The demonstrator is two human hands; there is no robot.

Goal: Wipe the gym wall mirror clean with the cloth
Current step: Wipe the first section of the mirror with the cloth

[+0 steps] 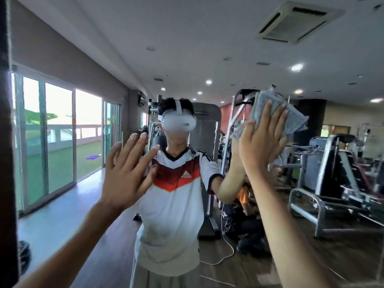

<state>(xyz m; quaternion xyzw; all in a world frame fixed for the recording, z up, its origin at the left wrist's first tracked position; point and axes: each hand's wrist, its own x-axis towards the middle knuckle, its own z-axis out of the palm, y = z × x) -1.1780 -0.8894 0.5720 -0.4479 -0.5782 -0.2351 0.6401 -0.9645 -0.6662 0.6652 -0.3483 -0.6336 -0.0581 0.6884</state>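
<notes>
With straight fingers, my right hand (261,142) pressed the folded grey cloth (291,119) on the large wall mirror (187,48); my left hand (124,173) was spread open.

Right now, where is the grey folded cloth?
Head view, upper right: the grey folded cloth is pressed against the wall mirror under the straight fingers of the right hand, up and right of the left hand spread on the glass.

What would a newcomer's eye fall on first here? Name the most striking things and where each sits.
Upper right, the right hand presses a grey cloth flat against the mirror. At centre left, the left hand is raised with fingers spread. Between them the mirror shows the person's reflection, wearing a white headset and a red-and-white shirt.
</notes>
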